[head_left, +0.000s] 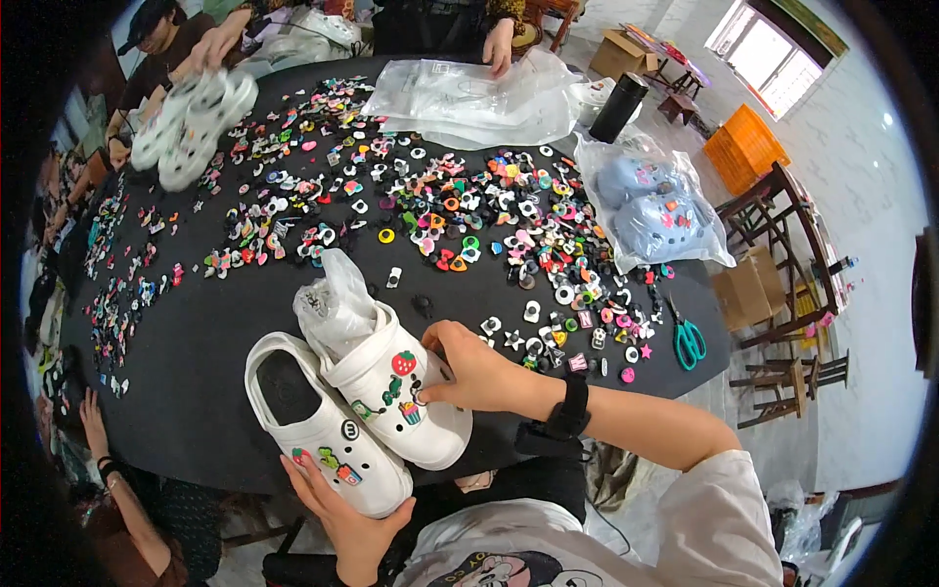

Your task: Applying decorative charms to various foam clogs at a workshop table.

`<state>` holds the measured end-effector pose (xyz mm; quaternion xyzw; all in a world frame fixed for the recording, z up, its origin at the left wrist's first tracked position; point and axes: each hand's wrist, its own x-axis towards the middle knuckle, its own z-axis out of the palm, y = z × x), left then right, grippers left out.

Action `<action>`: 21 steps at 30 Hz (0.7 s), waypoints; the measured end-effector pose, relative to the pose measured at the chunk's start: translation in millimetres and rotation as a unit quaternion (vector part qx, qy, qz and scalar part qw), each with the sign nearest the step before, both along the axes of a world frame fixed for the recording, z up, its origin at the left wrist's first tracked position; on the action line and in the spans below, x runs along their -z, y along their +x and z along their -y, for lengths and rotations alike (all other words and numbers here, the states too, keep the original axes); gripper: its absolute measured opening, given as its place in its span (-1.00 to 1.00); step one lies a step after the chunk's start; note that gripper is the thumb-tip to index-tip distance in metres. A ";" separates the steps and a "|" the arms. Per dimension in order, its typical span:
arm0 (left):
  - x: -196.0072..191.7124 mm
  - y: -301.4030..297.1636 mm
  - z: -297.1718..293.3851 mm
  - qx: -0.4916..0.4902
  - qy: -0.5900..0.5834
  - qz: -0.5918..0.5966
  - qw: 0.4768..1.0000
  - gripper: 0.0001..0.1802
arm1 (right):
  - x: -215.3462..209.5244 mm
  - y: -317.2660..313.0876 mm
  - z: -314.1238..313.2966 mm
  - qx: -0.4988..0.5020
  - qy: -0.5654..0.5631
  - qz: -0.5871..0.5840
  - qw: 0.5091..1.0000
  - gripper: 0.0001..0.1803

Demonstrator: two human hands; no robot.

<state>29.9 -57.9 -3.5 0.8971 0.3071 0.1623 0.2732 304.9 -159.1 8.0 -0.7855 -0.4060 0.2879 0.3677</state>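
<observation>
Two white clogs lie side by side at the table's near edge. My left hand (354, 523) grips the left clog (383, 481) around its toe, thumb and fingers on either side. Strawberry, leafy green, cup-shaped and round black charms sit on its upper. My right hand (474, 370) is closed on the right clog (445, 435), with the thumb pressing at a small charm and the other fingers on the far side. That clog bears a strawberry charm (403, 363), a green charm (391, 392) and a popcorn-like cup charm (410, 413). Crumpled clear plastic (337, 311) fills its opening.
Many loose charms (450, 210) cover the black table (196, 391). Teal scissors (689, 338), bagged blue clogs (665, 210) and a black bottle (618, 106) lie or stand rightward. Across the table, one person moves blurred white clogs (196, 127); another's hand (499, 49) touches plastic bags (469, 98).
</observation>
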 end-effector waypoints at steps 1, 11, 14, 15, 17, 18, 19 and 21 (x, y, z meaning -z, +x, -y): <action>-0.5 -0.4 0.2 0.001 0.006 0.000 1.000 0.51 | 0.9 -0.6 0.2 0.000 0.003 0.000 1.000 -0.24; -2.4 6.1 3.7 -0.001 0.012 0.021 1.000 0.49 | 18.6 -71.3 43.2 0.105 0.202 0.131 0.965 -0.48; -0.8 8.2 1.0 0.015 0.010 0.046 0.999 0.49 | 2.2 -89.4 64.0 0.093 0.192 0.148 0.966 -0.52; -0.1 7.7 1.6 0.020 0.011 0.043 0.999 0.49 | -5.2 -90.6 71.2 0.080 0.161 0.175 0.968 -0.54; 0.7 7.5 1.6 0.004 0.014 0.030 0.999 0.49 | -9.8 -85.6 87.4 0.072 0.129 0.201 0.968 -0.56; -0.2 7.0 2.2 0.008 0.014 0.029 0.999 0.49 | -12.2 -79.5 96.2 0.049 0.116 0.226 0.966 -0.62; -0.8 6.1 1.8 0.006 0.023 0.027 0.999 0.49 | -11.9 -71.0 103.3 0.023 0.105 0.247 0.963 -0.68; -1.6 3.0 1.6 0.001 0.034 0.022 0.999 0.49 | -13.7 -48.5 120.0 0.054 0.107 0.257 0.959 -0.89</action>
